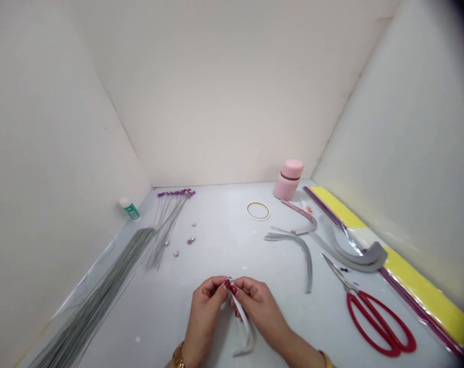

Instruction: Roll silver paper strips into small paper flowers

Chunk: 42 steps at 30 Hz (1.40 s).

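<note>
The left hand and right hand clamp a pale foam strip between their fingertips, the grip closed at its curled top end, left of the red-handled scissors. Slackened pressure could let the narrow, springy strip slip free and uncurl.

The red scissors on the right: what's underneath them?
The pale work surface shows through the loops of the red-handled scissors; whatever lies directly beneath their handles and blades is covered and cannot be seen.
</note>
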Motion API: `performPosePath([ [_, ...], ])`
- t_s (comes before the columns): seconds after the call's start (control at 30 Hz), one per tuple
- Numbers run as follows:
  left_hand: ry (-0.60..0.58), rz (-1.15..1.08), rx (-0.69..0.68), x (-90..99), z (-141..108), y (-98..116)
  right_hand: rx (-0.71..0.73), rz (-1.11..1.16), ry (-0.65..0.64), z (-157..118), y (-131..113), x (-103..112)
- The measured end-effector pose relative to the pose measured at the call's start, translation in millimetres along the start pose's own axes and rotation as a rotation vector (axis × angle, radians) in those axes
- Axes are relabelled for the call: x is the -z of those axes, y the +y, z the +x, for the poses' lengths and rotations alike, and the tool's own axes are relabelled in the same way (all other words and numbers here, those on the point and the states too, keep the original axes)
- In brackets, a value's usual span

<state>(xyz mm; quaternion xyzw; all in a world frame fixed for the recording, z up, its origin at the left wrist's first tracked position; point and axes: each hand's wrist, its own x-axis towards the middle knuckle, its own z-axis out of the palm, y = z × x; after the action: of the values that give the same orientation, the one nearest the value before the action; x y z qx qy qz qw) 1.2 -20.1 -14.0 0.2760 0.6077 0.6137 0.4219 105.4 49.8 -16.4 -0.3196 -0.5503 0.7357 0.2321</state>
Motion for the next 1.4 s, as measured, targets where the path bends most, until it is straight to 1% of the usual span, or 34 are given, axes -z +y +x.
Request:
performPosePath([
  [0.17, 0.053, 0.074, -0.023, -0.8, 0.4, 2.3, -0.027, -0.023, 0.021, -0.2, 3.6, -0.7],
  [0.3, 0.073, 0.166, -0.075, 0.1, 0.4, 3.4, -0.029, -0.031, 0.018, 0.8, 4.9, 0.5],
  [0.4, 0.093, 0.254, -0.147, 2.5, 0.0, 1.7, -0.03, -0.019, -0.016, 0.9, 2.6, 0.5],
  [0.5, 0.101, 0.355, -0.258, 6.1, -0.3, 0.8, -0.046, 0.012, -0.038, 0.2, -0.6, -0.5],
  [0.7, 0.041, 0.523, -0.468, 11.8, 0.5, 4.8, -0.05, 0.072, -0.043, -1.8, -6.8, -1.2],
  [0.87, -0.036, 0.593, -0.545, 14.9, 1.5, 7.6, -0.042, 0.104, -0.025, -2.5, -10.0, -0.7],
  [0.97, -0.078, 0.604, -0.538, 14.6, 1.1, 8.6, -0.048, 0.109, -0.008, -1.6, -9.4, 0.2],
  [1.1, -0.099, 0.562, -0.483, 12.6, -0.6, 10.3, -0.054, 0.11, 0.003, -0.1, -9.0, 2.7],
  [1.3, -0.071, 0.396, -0.312, 11.7, 3.1, 9.9, -0.053, 0.086, -0.03, 1.3, -12.3, 6.0],
  [1.4, -0.086, 0.313, -0.217, 12.6, 6.0, 9.0, -0.053, 0.067, -0.046, 1.7, -13.4, 7.5],
])
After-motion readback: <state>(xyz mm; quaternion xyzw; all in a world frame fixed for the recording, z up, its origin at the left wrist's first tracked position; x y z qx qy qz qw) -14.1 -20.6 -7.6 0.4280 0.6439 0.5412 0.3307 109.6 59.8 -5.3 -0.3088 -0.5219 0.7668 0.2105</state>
